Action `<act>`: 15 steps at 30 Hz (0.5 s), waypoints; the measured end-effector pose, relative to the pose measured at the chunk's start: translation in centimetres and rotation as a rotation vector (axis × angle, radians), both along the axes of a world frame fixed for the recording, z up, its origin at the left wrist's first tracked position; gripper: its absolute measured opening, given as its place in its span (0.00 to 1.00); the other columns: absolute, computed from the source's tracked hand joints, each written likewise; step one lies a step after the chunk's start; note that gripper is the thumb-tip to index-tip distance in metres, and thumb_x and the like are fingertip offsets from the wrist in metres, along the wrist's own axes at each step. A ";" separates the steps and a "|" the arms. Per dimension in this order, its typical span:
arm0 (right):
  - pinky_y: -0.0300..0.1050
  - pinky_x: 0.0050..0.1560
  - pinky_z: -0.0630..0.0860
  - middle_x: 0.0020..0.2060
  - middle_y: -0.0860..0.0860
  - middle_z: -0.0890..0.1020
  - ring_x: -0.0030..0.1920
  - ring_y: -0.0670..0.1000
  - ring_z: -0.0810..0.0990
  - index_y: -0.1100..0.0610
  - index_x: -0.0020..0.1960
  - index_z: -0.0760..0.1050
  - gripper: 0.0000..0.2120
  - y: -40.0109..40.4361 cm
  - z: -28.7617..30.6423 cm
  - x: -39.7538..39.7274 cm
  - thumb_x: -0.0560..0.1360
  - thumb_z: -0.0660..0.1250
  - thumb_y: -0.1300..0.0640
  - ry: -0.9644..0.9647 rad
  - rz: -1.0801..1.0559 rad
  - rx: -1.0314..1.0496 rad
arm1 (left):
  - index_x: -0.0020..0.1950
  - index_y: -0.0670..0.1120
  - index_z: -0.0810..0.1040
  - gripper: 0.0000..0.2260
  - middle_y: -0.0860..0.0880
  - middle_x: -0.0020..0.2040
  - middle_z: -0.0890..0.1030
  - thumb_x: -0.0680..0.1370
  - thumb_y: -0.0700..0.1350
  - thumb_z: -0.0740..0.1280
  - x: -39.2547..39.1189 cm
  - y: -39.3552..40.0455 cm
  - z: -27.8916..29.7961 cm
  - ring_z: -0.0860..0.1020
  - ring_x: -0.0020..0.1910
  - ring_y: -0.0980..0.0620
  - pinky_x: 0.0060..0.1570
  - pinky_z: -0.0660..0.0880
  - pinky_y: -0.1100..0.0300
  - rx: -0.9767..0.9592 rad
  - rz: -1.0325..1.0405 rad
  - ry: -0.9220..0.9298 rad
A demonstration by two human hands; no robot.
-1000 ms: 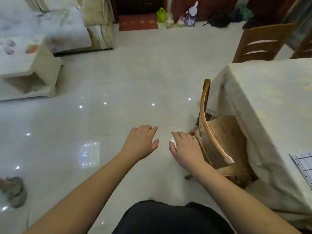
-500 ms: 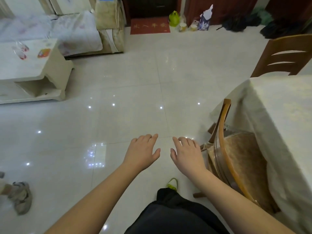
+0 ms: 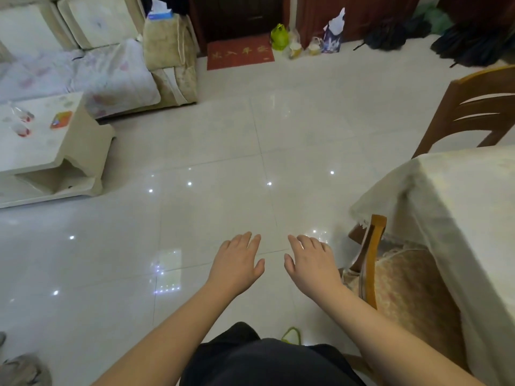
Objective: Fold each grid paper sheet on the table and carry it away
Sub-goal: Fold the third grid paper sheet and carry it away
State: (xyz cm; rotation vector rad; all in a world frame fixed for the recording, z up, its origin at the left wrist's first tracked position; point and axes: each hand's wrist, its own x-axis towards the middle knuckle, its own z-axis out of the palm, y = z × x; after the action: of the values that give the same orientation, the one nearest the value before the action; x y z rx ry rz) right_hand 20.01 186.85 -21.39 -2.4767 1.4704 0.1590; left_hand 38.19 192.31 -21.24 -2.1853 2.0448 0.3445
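My left hand (image 3: 237, 263) and my right hand (image 3: 312, 263) hover side by side over the tiled floor, palms down, fingers relaxed, holding nothing. The table (image 3: 459, 207) with its cream cloth fills the right edge, to the right of my right hand. No grid paper sheet shows in this view.
A wooden chair (image 3: 373, 260) with a padded seat is tucked under the table beside my right hand. A second chair (image 3: 473, 107) stands behind the table. A low white coffee table (image 3: 47, 151) and a sofa (image 3: 117, 73) lie at the left. Shoes (image 3: 19, 369) sit bottom left.
The view has swung left, away from the table; the grid paper corner seen at the right edge has left the frame. Both hands stay empty in front of me.
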 end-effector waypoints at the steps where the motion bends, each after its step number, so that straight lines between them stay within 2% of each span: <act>1: 0.50 0.67 0.63 0.67 0.50 0.72 0.66 0.53 0.70 0.53 0.73 0.61 0.24 -0.7 0.0 0.2 0.80 0.50 0.46 -0.003 -0.002 0.002 | 0.78 0.48 0.56 0.28 0.46 0.77 0.61 0.80 0.58 0.53 0.2 -0.8 -0.1 0.62 0.74 0.47 0.70 0.62 0.51 -0.003 -0.010 0.001; 6: 0.50 0.68 0.63 0.68 0.51 0.71 0.67 0.53 0.70 0.53 0.74 0.61 0.24 -6.3 -0.5 2.1 0.80 0.50 0.45 0.003 -0.041 0.006 | 0.78 0.48 0.57 0.27 0.45 0.77 0.60 0.81 0.57 0.53 2.3 -7.3 -0.9 0.60 0.75 0.47 0.71 0.59 0.52 -0.029 -0.060 0.023; 15: 0.52 0.68 0.63 0.69 0.53 0.71 0.68 0.55 0.70 0.55 0.74 0.63 0.25 -17.4 -0.3 8.7 0.79 0.55 0.47 0.044 -0.096 -0.060 | 0.78 0.49 0.56 0.28 0.48 0.75 0.64 0.80 0.57 0.55 9.3 -20.9 -1.7 0.63 0.73 0.49 0.68 0.61 0.52 -0.039 -0.152 0.087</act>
State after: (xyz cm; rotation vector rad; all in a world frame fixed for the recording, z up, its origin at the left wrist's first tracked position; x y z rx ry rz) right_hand 28.75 169.43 -21.66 -2.4576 1.6306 0.1543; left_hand 47.47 171.38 -22.97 -2.0529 2.2659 0.3923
